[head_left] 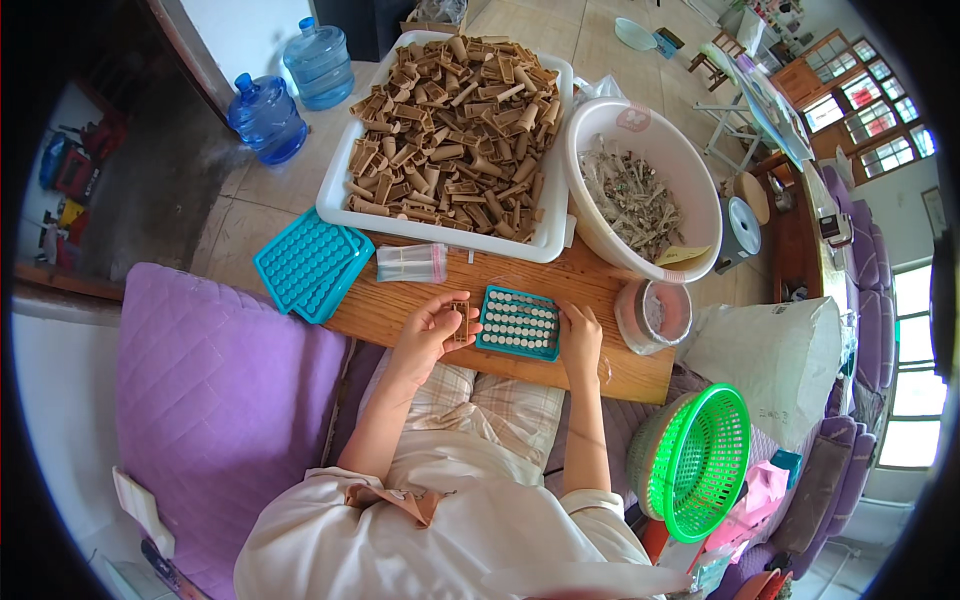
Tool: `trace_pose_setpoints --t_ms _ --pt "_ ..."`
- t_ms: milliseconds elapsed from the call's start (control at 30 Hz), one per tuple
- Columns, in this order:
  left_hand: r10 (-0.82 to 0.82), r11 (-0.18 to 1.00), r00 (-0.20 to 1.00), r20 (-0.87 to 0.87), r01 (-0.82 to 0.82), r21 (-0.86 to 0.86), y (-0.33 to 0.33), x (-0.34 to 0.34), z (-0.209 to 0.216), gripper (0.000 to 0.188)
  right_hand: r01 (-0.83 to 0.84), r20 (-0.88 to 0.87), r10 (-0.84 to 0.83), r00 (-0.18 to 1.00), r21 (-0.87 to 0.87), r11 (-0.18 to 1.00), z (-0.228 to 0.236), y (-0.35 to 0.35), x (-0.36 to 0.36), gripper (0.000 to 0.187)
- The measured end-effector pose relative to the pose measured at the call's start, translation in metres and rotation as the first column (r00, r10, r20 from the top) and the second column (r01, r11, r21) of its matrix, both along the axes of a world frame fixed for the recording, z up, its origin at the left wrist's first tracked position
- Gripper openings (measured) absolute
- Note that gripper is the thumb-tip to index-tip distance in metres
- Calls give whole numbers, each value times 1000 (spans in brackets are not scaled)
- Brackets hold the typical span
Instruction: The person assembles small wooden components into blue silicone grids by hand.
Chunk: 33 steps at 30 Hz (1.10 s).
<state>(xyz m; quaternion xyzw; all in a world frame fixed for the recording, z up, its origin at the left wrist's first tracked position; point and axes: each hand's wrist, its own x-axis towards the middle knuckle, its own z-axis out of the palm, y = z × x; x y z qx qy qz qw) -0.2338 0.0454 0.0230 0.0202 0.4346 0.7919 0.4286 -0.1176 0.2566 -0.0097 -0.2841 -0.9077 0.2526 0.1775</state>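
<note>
My left hand is closed around a small brown trough-shaped plastic piece, held upright just left of a teal tray. The teal tray lies on the wooden board in front of me, with rows of small round whitish discs in it. At the tray's right edge is my right hand, its fingers bent and drawn together; what they pinch, if anything, is too small to tell. A thin strand shows beside that hand.
A white bin heaped with brown pieces stands beyond the wooden board. Around the board are a white tub of clear bits, a pinkish jar, stacked teal trays, a plastic-bagged bundle and a green basket.
</note>
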Motion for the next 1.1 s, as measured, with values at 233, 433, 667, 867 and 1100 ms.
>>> trace_pose_setpoints --t_ms 233,433,667,867,1100 --pt "-7 1000 1000 9 7 15 -1 1 -2 34 -26 -74 34 997 99 995 -3 -5 5 20" --pt "-21 999 999 37 20 34 2 2 2 30 -94 -83 118 990 250 964 -8 0 7 18" --pt "-39 999 999 20 39 22 3 3 3 30 -159 -6 166 986 247 956 2 1 7 16" --pt "-52 998 999 6 52 19 2 5 0 34 -190 -55 213 976 277 942 7 0 11 13" --pt "-51 998 999 -19 52 32 3 9 10 36 -118 -157 113 981 -28 993 11 -1 9 12"
